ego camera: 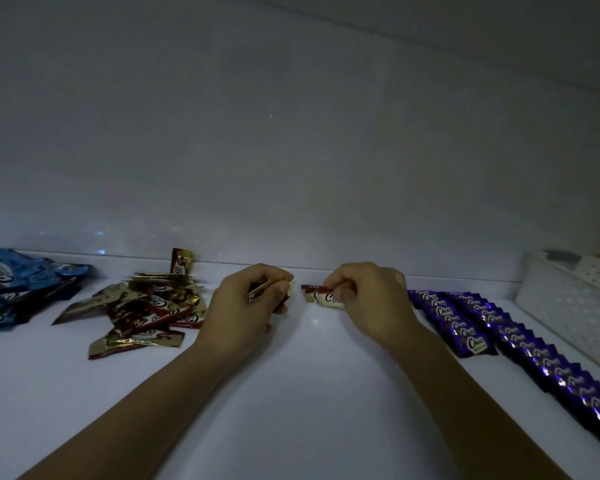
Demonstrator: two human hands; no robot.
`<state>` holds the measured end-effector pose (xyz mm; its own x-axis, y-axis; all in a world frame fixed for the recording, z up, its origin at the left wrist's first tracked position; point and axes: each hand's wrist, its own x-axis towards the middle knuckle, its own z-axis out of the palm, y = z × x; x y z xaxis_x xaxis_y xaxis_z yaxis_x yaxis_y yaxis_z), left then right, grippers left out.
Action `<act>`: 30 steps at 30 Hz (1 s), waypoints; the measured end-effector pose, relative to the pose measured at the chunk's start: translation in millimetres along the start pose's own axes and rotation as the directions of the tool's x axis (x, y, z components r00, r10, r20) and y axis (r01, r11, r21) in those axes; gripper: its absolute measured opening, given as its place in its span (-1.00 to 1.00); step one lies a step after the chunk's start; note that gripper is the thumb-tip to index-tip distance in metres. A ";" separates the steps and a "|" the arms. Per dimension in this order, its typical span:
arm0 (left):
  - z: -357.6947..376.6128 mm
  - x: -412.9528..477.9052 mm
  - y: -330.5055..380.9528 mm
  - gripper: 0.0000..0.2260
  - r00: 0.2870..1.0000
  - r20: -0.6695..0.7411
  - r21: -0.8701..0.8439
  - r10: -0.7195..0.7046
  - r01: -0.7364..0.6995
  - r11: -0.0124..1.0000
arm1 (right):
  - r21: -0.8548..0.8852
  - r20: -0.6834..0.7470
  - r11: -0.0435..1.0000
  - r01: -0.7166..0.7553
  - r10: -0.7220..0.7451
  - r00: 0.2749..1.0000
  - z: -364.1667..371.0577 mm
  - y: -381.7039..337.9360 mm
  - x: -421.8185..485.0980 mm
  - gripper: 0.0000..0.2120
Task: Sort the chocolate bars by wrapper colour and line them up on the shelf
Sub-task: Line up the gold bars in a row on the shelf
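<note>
Head view: the left hand [248, 303] curls round one red-gold bar [262, 293]; the right hand [369, 299] pinches another red-gold bar [321, 296] on the shelf [291, 393]. The red-gold pile [146, 306] lies left of the left hand, the purple rows [471, 327] right of the right hand.

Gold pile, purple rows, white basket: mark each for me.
Gold pile [146, 311]: head view, middle of the heap.
Purple rows [473, 342]: head view, front bar of the shorter row.
White basket [568, 306]: head view, perforated side wall.
</note>
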<state>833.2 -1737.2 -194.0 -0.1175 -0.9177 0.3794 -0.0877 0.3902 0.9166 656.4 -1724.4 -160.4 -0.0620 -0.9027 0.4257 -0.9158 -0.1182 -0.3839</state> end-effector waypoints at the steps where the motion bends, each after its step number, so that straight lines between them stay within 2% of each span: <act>1: 0.1 0.0 0.0 -0.83 1.000 0.001 0.004 0.001 -0.001 1.000 | -0.033 0.023 0.999 0.018 -0.017 1.000 3.1 1.2 0.0 -0.73; 4: 0.8 0.3 -0.4 -0.82 1.000 -0.003 -0.001 -0.002 0.002 1.000 | -0.152 0.067 0.986 0.072 -0.062 0.996 9.3 4.6 0.6 -0.72; 9: 1.9 -0.5 0.5 -0.82 1.000 -0.012 -0.003 0.008 -0.008 1.000 | -0.247 0.027 0.963 0.107 -0.104 0.994 16.5 7.0 2.9 -0.74; 18: 3.6 -2.0 3.5 -0.83 1.000 -0.013 -0.020 0.016 -0.016 1.000 | -0.277 -0.014 0.954 0.111 -0.119 0.993 31.6 7.2 9.5 -0.76; 22: 2.3 -1.8 2.3 -0.83 1.000 -0.017 -0.027 0.003 -0.004 1.000 | -0.307 0.014 0.944 0.117 -0.118 0.993 34.6 6.1 9.7 -0.76; 28: 1.0 -0.5 -0.6 -0.85 0.999 -0.029 -0.028 -0.022 0.022 0.999 | -0.226 -0.018 0.971 0.077 -0.083 0.996 26.0 13.0 3.6 -0.80; 30: 0.9 0.0 -1.1 -0.85 0.999 -0.037 -0.024 -0.025 0.024 0.999 | -0.229 0.015 0.971 0.075 -0.073 0.997 20.8 17.7 0.7 -0.80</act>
<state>832.5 -1737.5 -195.2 -0.0791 -0.9291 0.3612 -0.0667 0.3664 0.9281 648.5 -1735.8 -183.9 0.0110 -0.8978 0.4402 -0.9842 -0.0875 -0.1537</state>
